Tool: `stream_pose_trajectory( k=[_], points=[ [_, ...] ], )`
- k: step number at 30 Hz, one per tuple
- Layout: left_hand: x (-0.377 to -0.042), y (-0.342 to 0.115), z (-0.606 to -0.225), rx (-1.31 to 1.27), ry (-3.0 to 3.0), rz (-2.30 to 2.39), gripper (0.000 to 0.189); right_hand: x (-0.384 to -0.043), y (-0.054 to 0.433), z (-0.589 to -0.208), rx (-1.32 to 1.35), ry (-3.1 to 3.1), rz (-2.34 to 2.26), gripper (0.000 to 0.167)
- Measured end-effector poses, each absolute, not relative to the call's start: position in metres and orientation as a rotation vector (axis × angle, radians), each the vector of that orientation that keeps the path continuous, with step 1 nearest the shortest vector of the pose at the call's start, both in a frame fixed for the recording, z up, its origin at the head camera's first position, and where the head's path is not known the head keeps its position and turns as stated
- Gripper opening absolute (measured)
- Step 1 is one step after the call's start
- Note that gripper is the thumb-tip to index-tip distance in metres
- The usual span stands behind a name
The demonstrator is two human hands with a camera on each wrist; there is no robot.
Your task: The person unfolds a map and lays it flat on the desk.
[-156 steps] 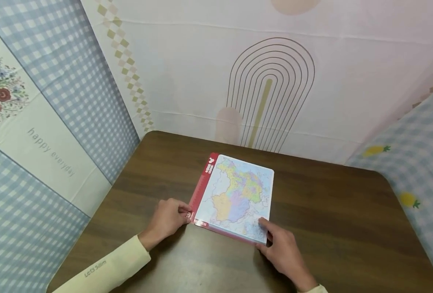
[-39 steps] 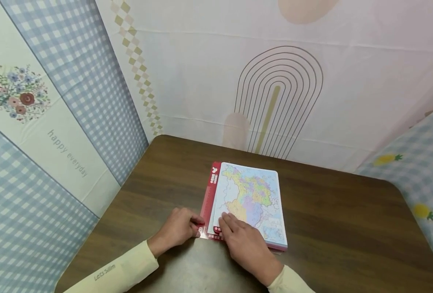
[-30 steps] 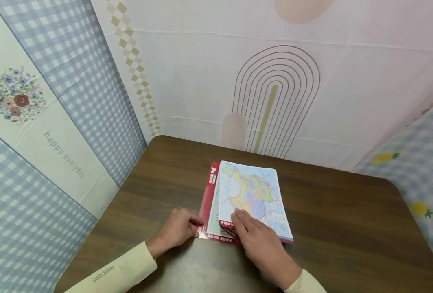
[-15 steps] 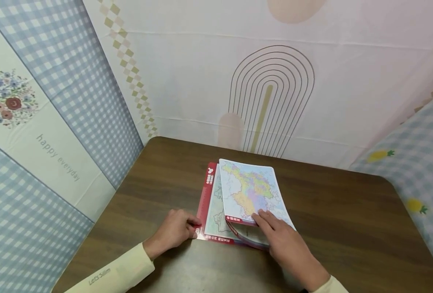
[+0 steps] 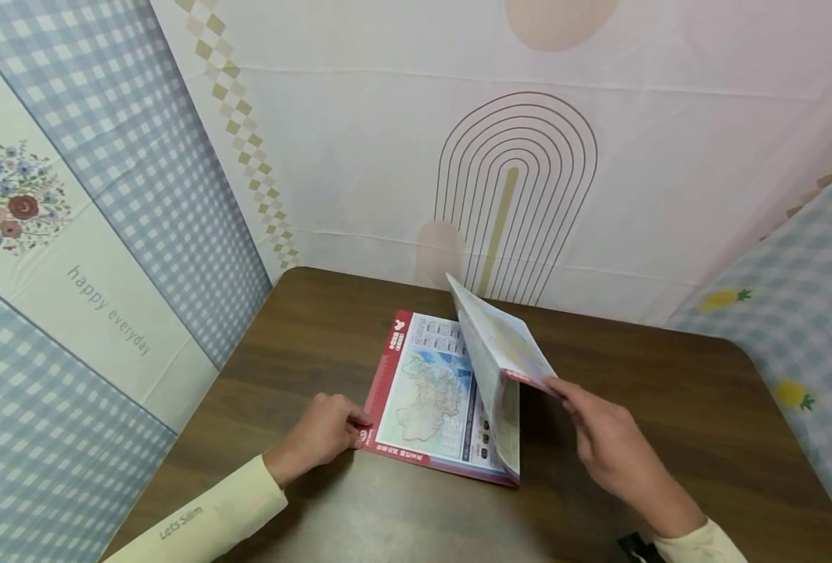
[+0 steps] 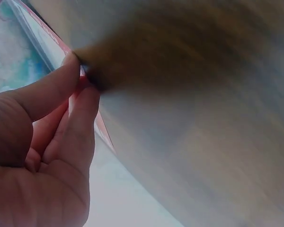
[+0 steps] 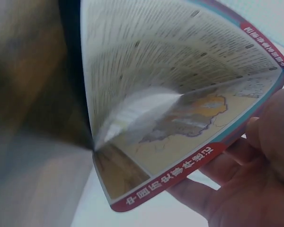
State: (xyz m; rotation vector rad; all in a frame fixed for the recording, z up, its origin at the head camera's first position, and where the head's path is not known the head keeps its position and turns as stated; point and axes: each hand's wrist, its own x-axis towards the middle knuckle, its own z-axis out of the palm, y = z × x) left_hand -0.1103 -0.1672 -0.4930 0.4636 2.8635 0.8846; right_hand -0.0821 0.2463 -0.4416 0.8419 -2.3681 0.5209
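Observation:
A folded laminated map with red borders lies on the table. Its bottom panel is flat and shows a pale map with text blocks. The upper panels stand raised and tilted to the right, the colored map facing right. My left hand pinches the near left corner; in the left wrist view its thumb and fingertips meet on the red edge. My right hand grips the near right edge of the raised panels. Through the right wrist view, the printed inner faces bow apart, with the fingers behind the lower panel.
The dark brown wooden table has rounded back corners. A pale printed cloth hangs behind it, a blue checked cloth at the left and another checked cloth at the right.
My right hand has moved from the map's front to its right, lifting the upper panels and swinging them rightward, uncovering the bottom panel. The left hand keeps its hold on the corner.

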Motion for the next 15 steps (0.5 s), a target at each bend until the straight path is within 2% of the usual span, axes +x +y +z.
stream_pose_trajectory(
  k=[3, 7, 9, 13, 15],
  points=[
    [-0.112, -0.175, -0.492, 0.422, 2.88, 0.825, 0.023, -0.077, 0.258, -0.431, 0.765, -2.436, 0.531, 0.07],
    [-0.114, -0.186, -0.491, 0.387, 2.894, 0.784, 0.022, -0.066, 0.272, -0.423, 0.701, -2.455, 0.534, 0.08],
    [-0.114, -0.193, -0.491, 0.372, 2.893, 0.783, 0.023, -0.059, 0.277, -0.421, 0.67, -2.451, 0.532, 0.077],
    [-0.113, -0.207, -0.491, 0.358, 2.883, 0.776, 0.025, -0.044, 0.291, -0.421, 0.596, -2.435, 0.505, 0.041],
    [-0.113, -0.214, -0.49, 0.363, 2.88, 0.768, 0.026, -0.036, 0.3, -0.421, 0.562, -2.423, 0.445, 0.048]
  ],
)
